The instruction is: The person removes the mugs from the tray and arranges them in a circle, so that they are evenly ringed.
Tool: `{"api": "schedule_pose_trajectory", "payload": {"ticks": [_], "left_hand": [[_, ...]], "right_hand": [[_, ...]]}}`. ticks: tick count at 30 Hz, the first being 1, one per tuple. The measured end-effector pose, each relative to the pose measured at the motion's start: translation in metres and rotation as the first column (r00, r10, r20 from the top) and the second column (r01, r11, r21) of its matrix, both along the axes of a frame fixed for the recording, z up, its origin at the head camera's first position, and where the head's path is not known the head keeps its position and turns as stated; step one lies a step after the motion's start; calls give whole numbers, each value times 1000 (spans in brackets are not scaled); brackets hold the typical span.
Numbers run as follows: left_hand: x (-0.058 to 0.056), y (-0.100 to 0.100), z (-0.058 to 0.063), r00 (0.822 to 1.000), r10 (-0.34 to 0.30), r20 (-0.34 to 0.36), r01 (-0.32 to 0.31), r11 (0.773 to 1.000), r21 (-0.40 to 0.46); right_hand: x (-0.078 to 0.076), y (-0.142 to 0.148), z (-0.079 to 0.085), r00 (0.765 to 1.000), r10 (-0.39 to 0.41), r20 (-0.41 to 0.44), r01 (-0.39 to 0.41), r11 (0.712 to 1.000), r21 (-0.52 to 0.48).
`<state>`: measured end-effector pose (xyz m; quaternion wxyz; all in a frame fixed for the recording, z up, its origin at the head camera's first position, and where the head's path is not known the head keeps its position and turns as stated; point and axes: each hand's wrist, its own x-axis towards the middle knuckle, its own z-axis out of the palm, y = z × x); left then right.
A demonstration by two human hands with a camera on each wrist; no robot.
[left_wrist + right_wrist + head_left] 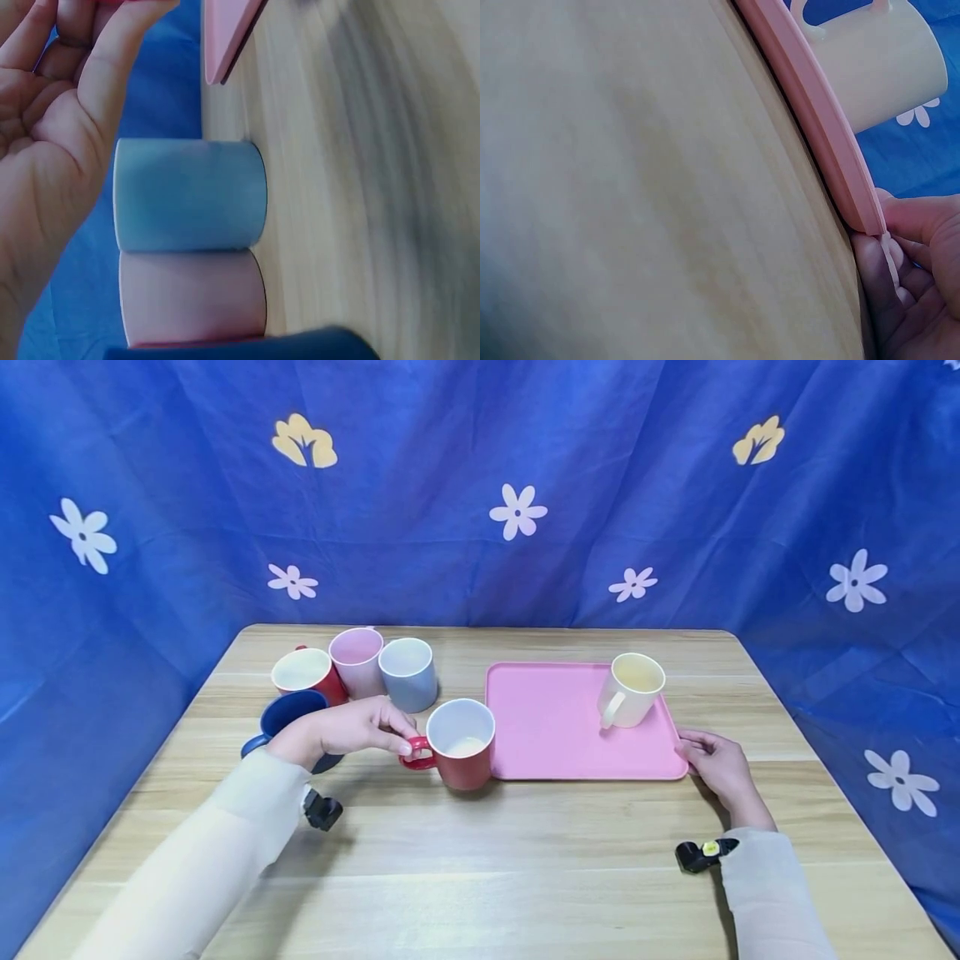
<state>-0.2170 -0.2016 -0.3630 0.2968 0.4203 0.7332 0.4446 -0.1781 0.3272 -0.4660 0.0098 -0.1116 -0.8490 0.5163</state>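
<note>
My left hand (pixel 358 729) pinches the handle of a red mug (pixel 467 767) with a white inside. That mug is upright and overlaps the left edge of the pink tray (pixel 551 727) in the head view. At the tray's near right corner, my right hand (pixel 722 768) grips the rim; the right wrist view shows the thumb (pixel 922 216) above and fingers under the edge. On the tray's right side stands a cream mug (pixel 634 693), its handle towards the near left. In the left wrist view the held mug is almost wholly out of frame above the fingers.
At the back left stand a light blue mug (pixel 408 678), a pink mug (pixel 358 658) and another red mug (pixel 302 670), close together. A dark blue mug (pixel 294 708) is partly hidden behind my left wrist. A blue flowered curtain (pixel 450 485) surrounds the wooden table (pixel 480 877).
</note>
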Motion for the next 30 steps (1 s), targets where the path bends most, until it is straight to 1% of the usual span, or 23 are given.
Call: {"api": "schedule_pose_trajectory", "payload": {"ticks": [7,13,15,22,26,30], "left_hand": [[15,-19,-3,998,49,-26,-49,999,2],[25,-35,-7,998,67,-12,-66,998,10],[28,-40,-8,996,84,-13,-83,996,7],[38,-57,-9,987,152,-55,-152,988,1],[45,-68,-10,981,188,-54,-188,982,-3],[53,-79,-14,974,217,-65,-216,976,18]], "right_hand": [[1,-1,0,1000,3,10,-3,1000,-3],[1,0,0,1000,-2,16,2,1000,-2],[2,0,0,1000,-1,16,1,1000,0],[1,0,0,1000,-9,16,9,1000,0],[1,0,0,1000,-12,21,12,1000,0],[1,-1,0,1000,-14,23,13,1000,7]]}}
